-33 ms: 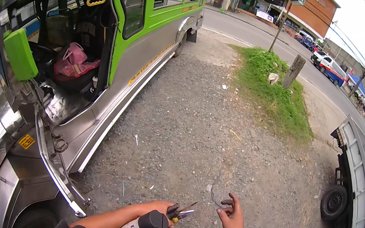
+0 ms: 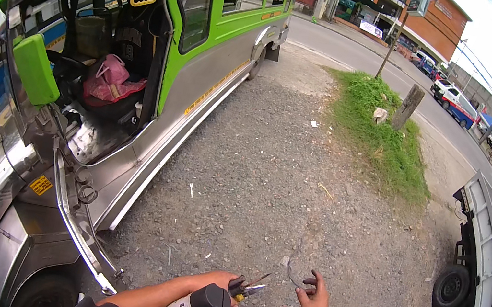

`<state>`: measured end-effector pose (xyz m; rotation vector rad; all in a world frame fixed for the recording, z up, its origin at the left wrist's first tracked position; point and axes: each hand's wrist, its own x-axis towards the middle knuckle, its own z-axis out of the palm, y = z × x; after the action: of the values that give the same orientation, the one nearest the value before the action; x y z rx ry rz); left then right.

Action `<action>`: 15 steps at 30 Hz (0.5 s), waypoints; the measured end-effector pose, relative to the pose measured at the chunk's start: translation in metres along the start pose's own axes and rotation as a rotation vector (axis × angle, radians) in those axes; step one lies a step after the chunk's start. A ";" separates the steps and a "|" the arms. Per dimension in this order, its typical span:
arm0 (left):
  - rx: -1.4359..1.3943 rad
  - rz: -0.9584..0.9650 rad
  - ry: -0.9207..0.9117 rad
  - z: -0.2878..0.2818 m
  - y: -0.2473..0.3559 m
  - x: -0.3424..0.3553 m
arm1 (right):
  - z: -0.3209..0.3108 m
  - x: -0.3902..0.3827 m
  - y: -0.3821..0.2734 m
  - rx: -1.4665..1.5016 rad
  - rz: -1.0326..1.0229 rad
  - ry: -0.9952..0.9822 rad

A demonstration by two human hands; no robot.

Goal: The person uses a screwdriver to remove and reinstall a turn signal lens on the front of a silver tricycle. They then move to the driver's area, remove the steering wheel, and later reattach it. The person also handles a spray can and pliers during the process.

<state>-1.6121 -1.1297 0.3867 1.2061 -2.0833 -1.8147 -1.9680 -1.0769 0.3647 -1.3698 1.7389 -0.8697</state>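
Observation:
My left hand [image 2: 228,282] is closed round a small bunch of hand tools [image 2: 256,285], with dark and yellow handles and pointed metal ends. I cannot make out each tool's kind. A pale can-like container with a black cap [image 2: 210,300] lies between my left forearm and my body. To the right, my right hand [image 2: 317,303] pinches a thin dark wire [image 2: 290,265] between thumb and finger, its other fingers curled. The wire bends upward in a loose curve over the gravel. A gap separates the wire from the tools.
A green and silver jeepney [image 2: 201,73] stands at my left, its cab side open and a pink bag [image 2: 113,71] inside. Gravel [image 2: 242,173] stretches ahead to a grass patch [image 2: 388,132] with a short post [image 2: 407,108]. A truck with a pale bed [image 2: 488,242] stands right.
My view has turned slightly left, so the surroundings sit further right. My right thumb and finger have drawn closer together on the wire. My left hand keeps its hold on the tools.

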 end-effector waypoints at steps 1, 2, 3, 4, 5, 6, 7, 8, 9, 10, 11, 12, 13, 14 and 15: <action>-0.038 -0.037 0.040 -0.018 0.001 0.008 | 0.006 0.031 0.033 -0.161 0.051 -0.034; -0.056 -0.077 0.069 -0.030 -0.002 0.010 | 0.011 0.052 0.071 -0.332 0.107 -0.064; -0.119 -0.076 0.106 -0.048 -0.004 0.014 | 0.014 0.071 0.109 -0.424 0.155 -0.161; -0.150 -0.076 0.139 -0.066 -0.006 0.017 | 0.018 0.086 0.146 -0.545 0.228 -0.249; -0.155 -0.071 0.170 -0.079 -0.009 0.017 | 0.022 0.098 0.182 -0.554 0.294 -0.380; -0.120 -0.141 0.214 -0.091 -0.012 0.019 | 0.022 0.106 0.213 -0.609 0.417 -0.496; -0.190 -0.188 0.245 -0.100 -0.016 0.018 | 0.020 0.120 0.239 -0.696 0.375 -0.696; -0.227 -0.236 0.278 -0.113 -0.021 0.020 | 0.020 0.134 0.256 -0.791 0.345 -0.886; -0.256 -0.278 0.310 -0.125 -0.027 0.022 | 0.024 0.153 0.267 -0.828 0.369 -1.012; -0.315 -0.290 0.388 -0.133 -0.033 0.025 | 0.031 0.179 0.271 -0.851 0.397 -1.076; -0.364 -0.296 0.467 -0.140 -0.039 0.027 | 0.039 0.208 0.268 -0.868 0.428 -1.112; -0.413 -0.300 0.548 -0.149 -0.047 0.031 | 0.049 0.241 0.262 -0.879 0.447 -1.132; -0.428 -0.315 0.632 -0.162 -0.055 0.037 | 0.060 0.279 0.253 -0.886 0.458 -1.141; -0.447 -0.331 0.715 -0.173 -0.063 0.043 | 0.072 0.318 0.243 -0.895 0.458 -1.148; -0.466 -0.355 0.791 -0.180 -0.068 0.052 | 0.085 0.362 0.233 -0.906 0.462 -1.145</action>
<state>-1.5128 -1.3001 0.3551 1.8093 -1.0097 -1.4374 -2.0592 -1.3899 0.0710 -1.4002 1.3392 0.9514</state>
